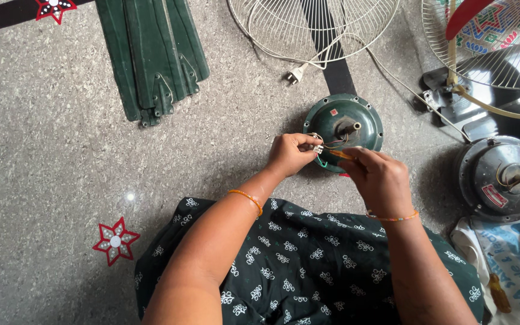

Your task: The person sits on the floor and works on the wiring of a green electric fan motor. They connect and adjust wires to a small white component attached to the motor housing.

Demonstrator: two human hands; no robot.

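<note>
Green round metal fan motor (344,127) looks heavy; beside it, left hand (292,153) fingers pinch its thin bendy wires (325,146), right hand (379,179) fingers pinch an orange tool (340,154).

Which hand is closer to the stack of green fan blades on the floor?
The left hand. It sits below and to the right of the green fan blades, pinching a small white connector. The right hand is farther right, beyond the green motor.

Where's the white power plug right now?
In the head view, the white power plug lies on the speckled floor at top centre, just below the white wire fan guard and above the round dark-green motor housing.
</note>
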